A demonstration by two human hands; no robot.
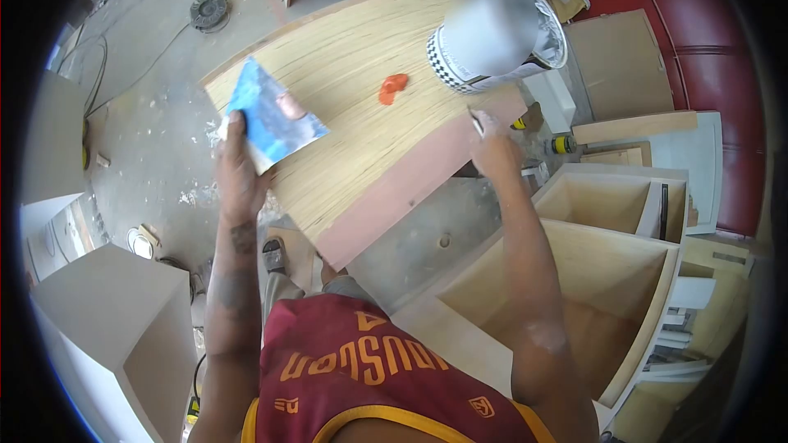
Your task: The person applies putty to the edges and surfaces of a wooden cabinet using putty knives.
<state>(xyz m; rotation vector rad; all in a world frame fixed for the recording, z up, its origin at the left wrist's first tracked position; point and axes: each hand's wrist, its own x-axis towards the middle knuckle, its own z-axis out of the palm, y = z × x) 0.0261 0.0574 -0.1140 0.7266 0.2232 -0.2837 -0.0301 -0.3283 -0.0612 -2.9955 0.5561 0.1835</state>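
Note:
My left hand (240,171) grips a blue-and-white printed card (269,119) by its lower left edge, with a smear of pinkish paste on its face. My right hand (495,148) is closed on a small, thin, blade-like tool (477,123), mostly hidden by the fingers. It hovers over the right part of a wooden board (328,82), by the pink filler strip (394,189) along the near edge. An orange-red blob of paste (393,89) lies on the board's bare grain. Behind my right hand stands a large can (460,66) with a checkered band, its top blurred.
An open wooden cabinet carcass (591,271) stands at lower right, and a grey box-like cabinet (115,303) at lower left. A cable reel (209,11) lies on the floor. Panels (620,61) lean against the red wall (681,25) at right.

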